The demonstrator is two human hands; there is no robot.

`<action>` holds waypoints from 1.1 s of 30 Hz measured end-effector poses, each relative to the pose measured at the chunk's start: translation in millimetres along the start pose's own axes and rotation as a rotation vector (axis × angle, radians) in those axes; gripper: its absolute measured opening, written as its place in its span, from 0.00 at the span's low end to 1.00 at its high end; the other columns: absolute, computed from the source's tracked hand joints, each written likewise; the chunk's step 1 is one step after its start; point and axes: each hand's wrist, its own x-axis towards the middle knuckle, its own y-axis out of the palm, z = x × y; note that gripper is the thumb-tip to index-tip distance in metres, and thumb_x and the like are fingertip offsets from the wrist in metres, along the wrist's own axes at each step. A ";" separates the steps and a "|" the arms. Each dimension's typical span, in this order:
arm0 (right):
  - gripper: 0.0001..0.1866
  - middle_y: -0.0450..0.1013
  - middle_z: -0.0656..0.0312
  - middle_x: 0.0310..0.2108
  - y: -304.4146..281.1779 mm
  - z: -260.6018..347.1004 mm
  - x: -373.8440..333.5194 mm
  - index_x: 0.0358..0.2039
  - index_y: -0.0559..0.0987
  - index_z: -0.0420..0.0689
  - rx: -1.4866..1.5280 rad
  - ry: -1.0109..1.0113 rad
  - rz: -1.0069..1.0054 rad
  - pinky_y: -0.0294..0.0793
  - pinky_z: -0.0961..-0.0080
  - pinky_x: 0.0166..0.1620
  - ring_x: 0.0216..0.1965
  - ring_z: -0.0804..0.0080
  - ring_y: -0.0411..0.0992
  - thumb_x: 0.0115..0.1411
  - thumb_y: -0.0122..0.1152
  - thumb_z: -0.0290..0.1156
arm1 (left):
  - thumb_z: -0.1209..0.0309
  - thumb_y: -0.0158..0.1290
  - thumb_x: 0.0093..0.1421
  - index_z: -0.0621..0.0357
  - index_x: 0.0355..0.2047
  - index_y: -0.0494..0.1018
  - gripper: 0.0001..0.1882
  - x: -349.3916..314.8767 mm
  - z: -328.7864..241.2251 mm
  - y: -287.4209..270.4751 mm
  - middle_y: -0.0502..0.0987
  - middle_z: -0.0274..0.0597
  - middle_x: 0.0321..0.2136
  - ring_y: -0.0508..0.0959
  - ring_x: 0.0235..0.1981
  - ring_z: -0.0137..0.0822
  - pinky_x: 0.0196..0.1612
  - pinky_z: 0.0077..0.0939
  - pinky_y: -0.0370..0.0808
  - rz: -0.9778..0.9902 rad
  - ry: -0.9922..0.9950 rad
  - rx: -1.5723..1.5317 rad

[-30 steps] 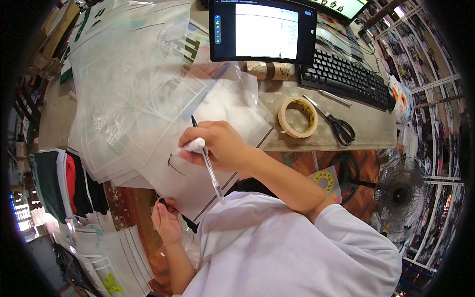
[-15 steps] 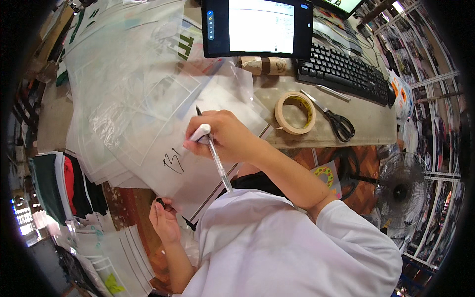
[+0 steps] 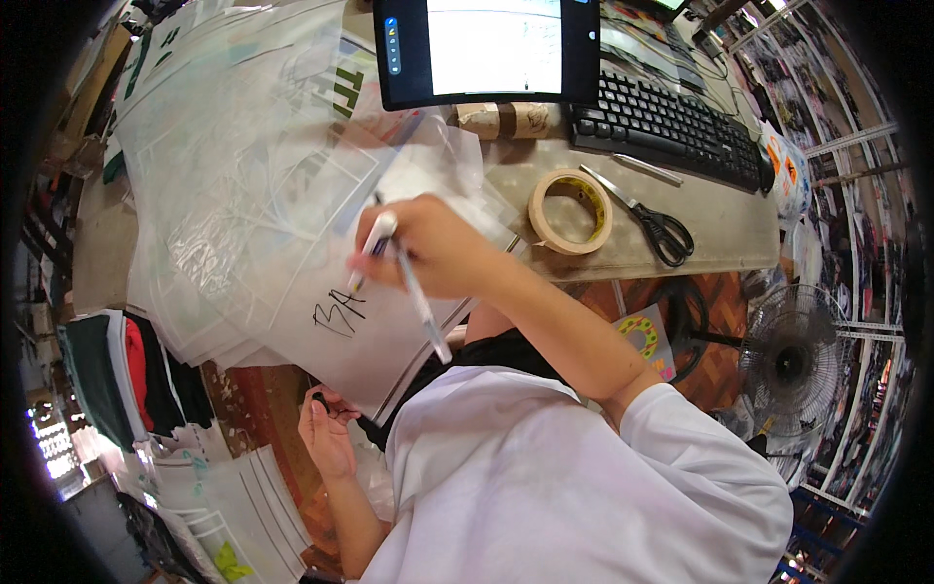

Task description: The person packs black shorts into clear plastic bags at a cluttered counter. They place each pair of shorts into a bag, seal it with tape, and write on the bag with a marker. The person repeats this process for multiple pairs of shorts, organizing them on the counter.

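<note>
My right hand (image 3: 423, 248) is closed round a white marker (image 3: 382, 232), its tip down at the translucent plastic sheet (image 3: 389, 336). Between the same fingers sits a clear-barrelled pen (image 3: 416, 292), slanting back toward my body. Fresh black handwriting (image 3: 339, 313) runs along the sheet just left of the marker tip. At the sheet's near left corner my left hand (image 3: 331, 438) has its fingers curled round a small black piece (image 3: 319, 397), which looks like a marker cap. Whether these fingers also touch the sheet is unclear.
More translucent sheets (image 3: 243, 185) are piled on the left. A tablet (image 3: 486, 97), a keyboard (image 3: 671, 127), a masking tape roll (image 3: 540, 214) and black-handled scissors (image 3: 666, 236) lie beyond and right of my right hand. A fan (image 3: 788, 365) stands at the right.
My right hand has moved the marker slightly along the sheet, and more black strokes stand beside the earlier ones. The view has shifted a little; my left hand stays near the sheet's corner.
</note>
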 end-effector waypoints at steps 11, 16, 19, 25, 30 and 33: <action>0.12 0.72 0.57 0.17 -18.5 0.4 7.1 0.26 0.76 0.39 -0.106 0.016 -0.099 0.68 0.75 0.26 0.19 0.69 0.70 0.57 0.64 0.36 | 0.64 0.45 0.68 0.67 0.44 0.71 0.16 -4.2 -8.7 11.8 0.72 0.40 0.36 0.76 0.32 0.30 0.35 0.23 0.74 -0.005 0.013 0.145; 0.11 0.72 0.63 0.17 -27.8 4.4 6.7 0.26 0.76 0.40 -0.121 0.187 -0.097 0.67 0.79 0.27 0.21 0.80 0.69 0.59 0.63 0.34 | 0.66 0.50 0.66 0.68 0.44 0.73 0.16 -1.2 -19.0 22.8 0.73 0.37 0.31 0.74 0.31 0.27 0.35 0.19 0.71 0.022 0.091 0.306; 0.11 0.72 0.65 0.16 -24.4 -7.3 3.2 0.25 0.76 0.40 -0.088 0.138 -0.142 0.67 0.80 0.26 0.20 0.80 0.68 0.60 0.62 0.34 | 0.67 0.52 0.65 0.66 0.44 0.74 0.14 4.9 -31.3 43.8 0.75 0.36 0.27 0.73 0.29 0.26 0.33 0.19 0.70 0.083 0.147 0.282; 0.12 0.76 0.59 0.22 -45.1 25.3 -12.9 0.26 0.75 0.38 0.053 0.104 -0.294 0.70 0.81 0.26 0.22 0.79 0.71 0.58 0.63 0.34 | 0.73 0.56 0.60 0.63 0.40 0.74 0.09 33.2 -48.0 86.9 0.79 0.39 0.26 0.76 0.27 0.27 0.33 0.20 0.72 0.251 0.499 0.698; 0.10 0.76 0.55 0.27 -38.4 62.8 -28.4 0.25 0.74 0.39 0.211 -0.074 -0.193 0.69 0.83 0.30 0.28 0.77 0.73 0.57 0.61 0.32 | 0.75 0.57 0.59 0.61 0.39 0.73 0.08 45.2 -64.8 125.5 0.82 0.39 0.30 0.78 0.29 0.28 0.34 0.20 0.73 0.352 0.553 0.585; 0.09 0.76 0.55 0.27 -39.0 67.0 -32.3 0.26 0.74 0.39 0.217 -0.067 -0.186 0.68 0.83 0.31 0.28 0.77 0.72 0.57 0.61 0.31 | 0.75 0.56 0.59 0.61 0.39 0.73 0.08 45.8 -64.2 129.6 0.82 0.39 0.30 0.78 0.29 0.27 0.35 0.20 0.73 0.365 0.556 0.565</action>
